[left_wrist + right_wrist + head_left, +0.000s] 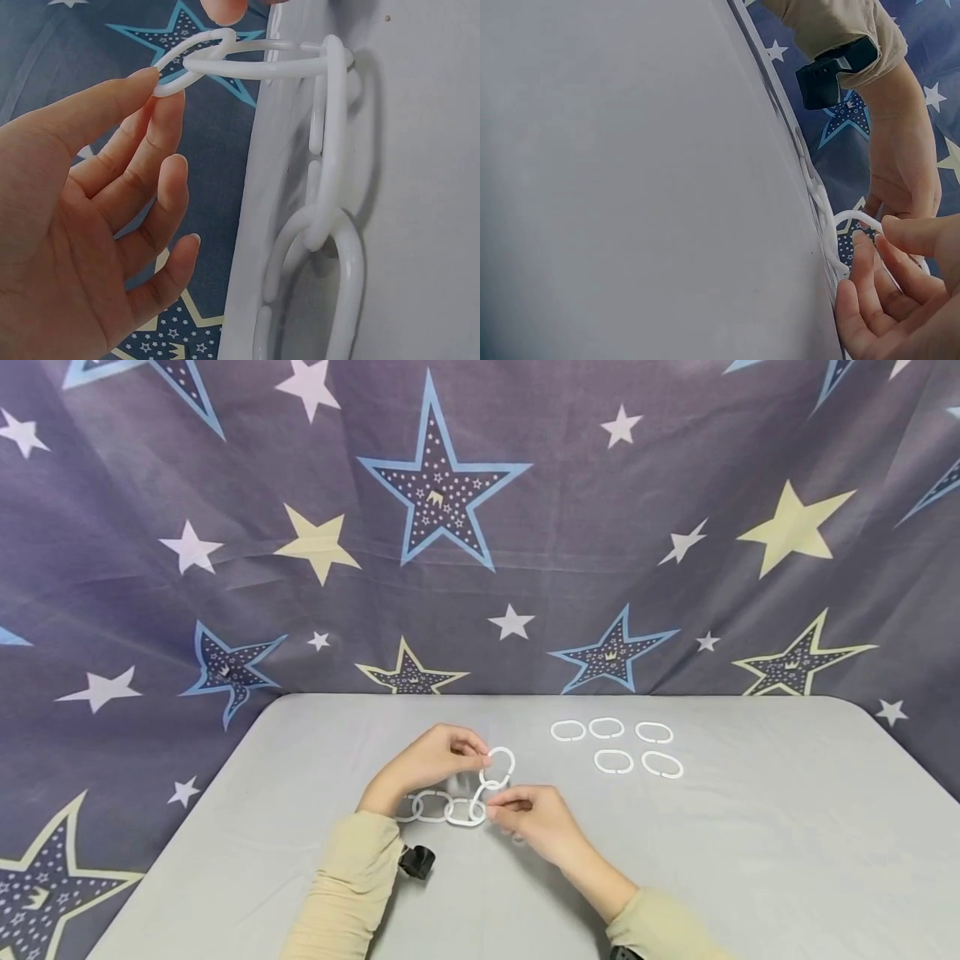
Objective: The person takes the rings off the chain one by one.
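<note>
A chain of white plastic links (465,824) lies on the table, its right end lifted. My left hand (438,756) pinches the raised end link (180,49) between thumb and fingertips; its other fingers are loosely bent. Through that end link passes a second link (262,70), tilted up from the table. At this second link, my right hand (536,818) pinches with thumb and index finger; in the right wrist view its fingers (862,262) partly cover the white ring. The chain's left end is hidden behind the left wrist.
Several loose white oval links (607,719), each with a small gap, lie at the table's back right. Part of another white piece (517,839) shows beneath the right hand. A star-patterned curtain (562,527) hangs behind the grey table (750,843).
</note>
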Motion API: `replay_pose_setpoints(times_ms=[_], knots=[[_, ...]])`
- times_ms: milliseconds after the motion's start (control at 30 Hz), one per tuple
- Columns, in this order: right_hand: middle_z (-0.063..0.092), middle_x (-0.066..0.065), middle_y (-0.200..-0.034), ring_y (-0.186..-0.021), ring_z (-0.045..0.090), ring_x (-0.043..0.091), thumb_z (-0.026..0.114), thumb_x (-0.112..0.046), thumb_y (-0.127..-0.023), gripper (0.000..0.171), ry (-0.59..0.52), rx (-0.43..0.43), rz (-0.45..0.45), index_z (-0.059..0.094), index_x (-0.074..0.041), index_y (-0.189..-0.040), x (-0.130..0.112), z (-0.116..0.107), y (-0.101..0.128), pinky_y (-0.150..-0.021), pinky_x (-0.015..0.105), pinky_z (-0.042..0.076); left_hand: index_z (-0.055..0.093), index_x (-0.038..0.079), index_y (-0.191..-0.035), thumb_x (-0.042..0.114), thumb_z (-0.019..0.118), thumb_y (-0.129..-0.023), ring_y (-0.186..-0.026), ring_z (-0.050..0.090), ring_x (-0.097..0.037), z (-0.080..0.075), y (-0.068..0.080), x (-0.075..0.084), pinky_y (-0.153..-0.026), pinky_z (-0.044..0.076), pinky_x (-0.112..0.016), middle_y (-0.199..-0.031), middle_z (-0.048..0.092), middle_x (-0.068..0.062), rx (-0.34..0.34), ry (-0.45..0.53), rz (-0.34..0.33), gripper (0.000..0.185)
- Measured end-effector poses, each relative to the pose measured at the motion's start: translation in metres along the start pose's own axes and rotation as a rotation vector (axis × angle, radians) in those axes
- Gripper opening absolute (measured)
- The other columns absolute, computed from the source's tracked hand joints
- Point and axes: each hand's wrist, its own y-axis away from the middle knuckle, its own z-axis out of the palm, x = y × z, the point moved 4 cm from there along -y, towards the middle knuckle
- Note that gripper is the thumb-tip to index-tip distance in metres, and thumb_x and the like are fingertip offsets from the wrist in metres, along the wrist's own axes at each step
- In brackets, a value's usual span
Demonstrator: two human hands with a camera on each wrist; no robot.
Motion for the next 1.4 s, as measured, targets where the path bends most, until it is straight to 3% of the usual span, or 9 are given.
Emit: replay_pose_setpoints(times_ms=[367, 667, 967, 1200, 1400], knots=[[0.071, 0.009, -0.076, -0.057, 0.058, 0.011, 0.073, -0.006, -0.085, 0.018, 0.056, 0.004, -0.008, 0.073, 0.007, -0.098, -0.001, 0.009, -0.005, -0.05, 0.023, 0.048, 0.072, 0.002, -0.101, 0.018, 0.071, -0.09, -0.079, 0.064, -0.014, -0.002, 0.002, 0.002, -0.079, 0.05, -0.032, -0.084, 0.071, -0.002, 0.006, 0.008, -0.007, 0.019], [0.071, 0.009, -0.073, -0.056, 0.058, 0.01, 0.073, -0.008, -0.086, 0.018, 0.08, 0.008, 0.018, 0.074, 0.006, -0.097, -0.002, 0.012, -0.009, -0.052, 0.024, 0.049, 0.072, 0.002, -0.102, 0.018, 0.071, -0.09, -0.085, 0.067, -0.026, -0.002, 0.002, 0.001, -0.08, 0.05, -0.032, -0.084, 0.071, -0.002, 0.01, 0.005, -0.016, 0.02], [0.071, 0.012, -0.073, -0.055, 0.058, 0.01, 0.071, -0.007, -0.088, 0.014, 0.09, -0.006, 0.011, 0.074, 0.006, -0.092, -0.003, 0.015, -0.014, -0.056, 0.027, 0.053, 0.073, 0.004, -0.101, 0.021, 0.071, -0.09, -0.081, 0.065, -0.016, -0.002, 0.0, 0.0, -0.08, 0.049, -0.032, -0.084, 0.072, -0.003, 0.029, -0.024, -0.017, 0.02], [0.07, 0.007, -0.068, -0.05, 0.051, 0.006, 0.072, -0.009, -0.088, 0.013, 0.092, -0.006, 0.012, 0.074, 0.004, -0.088, -0.002, 0.017, -0.017, -0.05, 0.02, 0.043, 0.073, 0.007, -0.101, 0.022, 0.07, -0.09, -0.08, 0.064, -0.011, -0.002, 0.0, 0.002, -0.081, 0.049, -0.033, -0.082, 0.072, 0.002, 0.042, -0.041, -0.038, 0.019], [0.069, 0.005, -0.067, -0.052, 0.051, 0.007, 0.073, -0.014, -0.088, 0.016, 0.1, -0.002, 0.014, 0.074, 0.002, -0.086, -0.002, 0.018, -0.016, -0.05, 0.02, 0.042, 0.073, 0.006, -0.101, 0.022, 0.07, -0.09, -0.08, 0.063, -0.012, -0.002, 0.0, 0.002, -0.08, 0.049, -0.033, -0.083, 0.071, 0.001, 0.041, -0.038, -0.034, 0.02]])
